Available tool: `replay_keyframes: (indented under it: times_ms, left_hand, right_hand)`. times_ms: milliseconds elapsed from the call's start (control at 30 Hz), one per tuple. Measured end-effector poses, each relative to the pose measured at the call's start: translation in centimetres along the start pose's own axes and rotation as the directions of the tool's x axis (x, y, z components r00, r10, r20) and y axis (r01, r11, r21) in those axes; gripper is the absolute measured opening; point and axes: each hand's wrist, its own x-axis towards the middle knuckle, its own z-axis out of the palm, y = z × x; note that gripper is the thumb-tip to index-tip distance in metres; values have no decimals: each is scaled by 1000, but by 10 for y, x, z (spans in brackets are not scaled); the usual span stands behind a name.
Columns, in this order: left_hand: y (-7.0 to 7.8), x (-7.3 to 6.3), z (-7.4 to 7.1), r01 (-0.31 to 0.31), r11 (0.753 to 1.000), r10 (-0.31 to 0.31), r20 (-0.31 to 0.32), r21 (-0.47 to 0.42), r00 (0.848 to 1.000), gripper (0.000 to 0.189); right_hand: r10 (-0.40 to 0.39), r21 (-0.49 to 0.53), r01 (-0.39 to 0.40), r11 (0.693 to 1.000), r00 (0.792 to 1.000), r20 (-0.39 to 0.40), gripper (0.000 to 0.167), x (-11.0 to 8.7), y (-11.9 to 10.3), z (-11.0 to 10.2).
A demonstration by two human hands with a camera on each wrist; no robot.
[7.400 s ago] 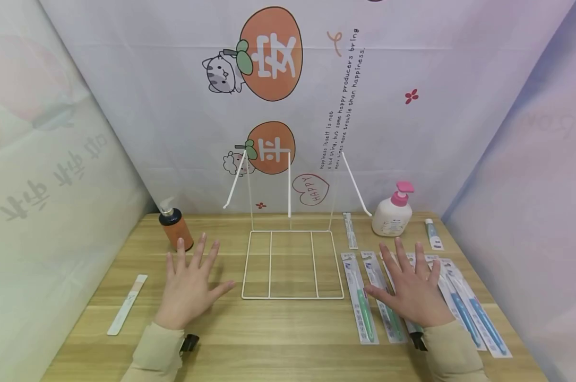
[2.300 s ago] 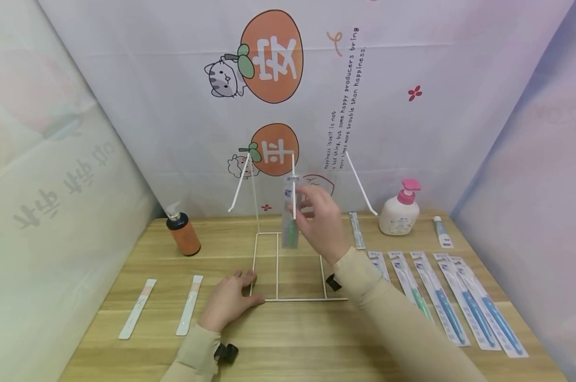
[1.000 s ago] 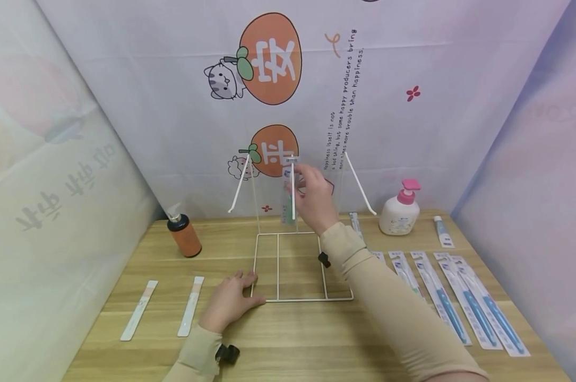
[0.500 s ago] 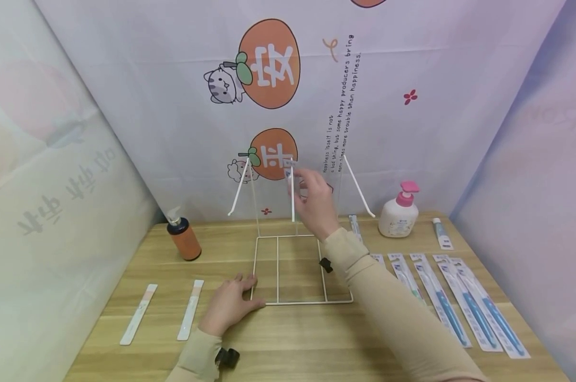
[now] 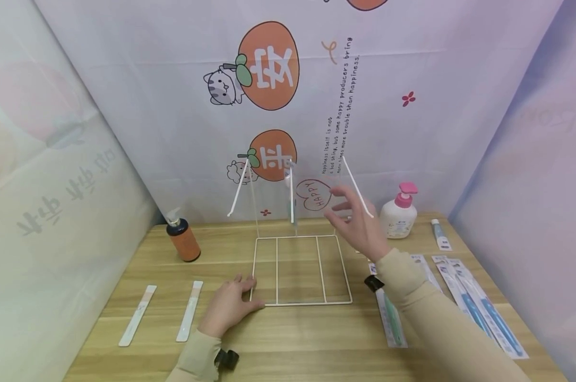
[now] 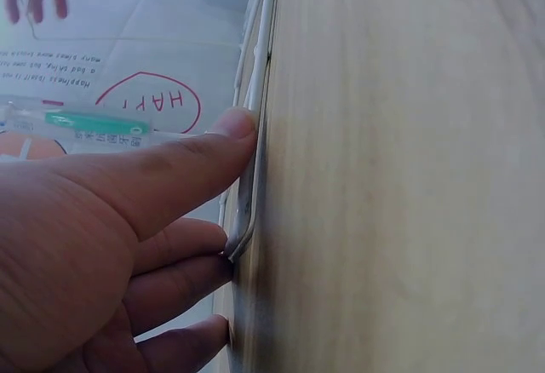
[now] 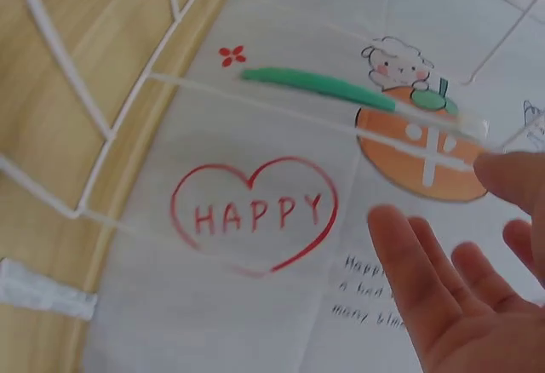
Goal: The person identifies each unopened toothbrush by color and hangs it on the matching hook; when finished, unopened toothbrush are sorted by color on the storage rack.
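Note:
A white wire display rack (image 5: 301,304) with long prongs stands mid-table. My left hand (image 5: 228,307) pinches its front left base corner; in the left wrist view the thumb (image 6: 232,124) lies on the wire, fingers on the other side. A packaged toothbrush with a green handle (image 7: 319,86) hangs at the middle prong, nearly edge-on in the head view. My right hand (image 5: 361,225) is off to its right by the right prong, fingers parted and bent loosely, holding nothing. Below the right forearm lies another green-handled packaged toothbrush (image 5: 394,318).
Blue-handled packaged toothbrushes (image 5: 474,310) lie at the right, partly under the sleeve. Behind them are a pink-topped pump bottle (image 5: 397,217) and a small tube (image 5: 441,236). An orange pump bottle (image 5: 186,241) and two narrow white packets (image 5: 189,312) are on the left.
My right hand has let go of the packaged toothbrush at the middle prong and moved right. The left hand keeps its hold on the rack's corner.

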Motion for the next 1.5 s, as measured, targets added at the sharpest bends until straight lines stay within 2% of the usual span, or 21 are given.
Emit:
replay_keyframes:
  times_ms: [133,200,267,400,500,667,833,900,1100,1233,1433,1500]
  left_hand:
    - [0,0,0,-3,1000,3,-8,2,1000,69]
    - [-1,-1,0,-4,1000,4,-9,4,1000,69]
    - [-1,0,0,-5,1000,5,-8,6,1000,69]
    - [-1,0,0,-5,1000,5,-7,10,1000,69]
    - [-2,0,-1,-6,1000,6,-7,7,1000,69]
    - [-3,0,-1,-10,1000,10,-10,0,1000,68]
    - [-3,0,1,-11,1000,11,-11,6,1000,68]
    - [-4,0,1,-15,1000,15,-10,9,1000,68]
    - [-4,0,1,-11,1000,11,-12,14,1000,68]
    - [-3,-1,1,-10,1000,11,-12,15,1000,68]
    - [-3,0,1,-3,1000,3,-8,14,1000,68]
    - [-3,0,2,-4,1000,5,-10,14,1000,68]
  right_hand:
    - [19,-21,-18,1000,998,66,60,-18,20,-20]
    - [71,-11,-70,997,992,107,61,-28,32,-30]
    - [154,12,-158,987,977,144,62,-38,44,-40]
    - [314,50,-333,942,923,223,66,-60,66,-59]
    - [391,56,-420,906,879,271,68,-76,81,-68]
    - [464,-2,-488,873,829,314,72,-97,104,-74]
    - [541,-77,-552,830,766,348,77,-114,120,-75]
    - [558,-103,-562,821,750,355,76,-121,125,-74]
    - [579,-190,-550,813,732,359,68,-130,130,-67]
    - [573,-210,-536,817,720,391,65,-130,130,-60]
    - [534,-293,-449,844,752,386,57,-133,133,-55]
    - [540,-307,-448,840,752,379,53,-134,134,-54]
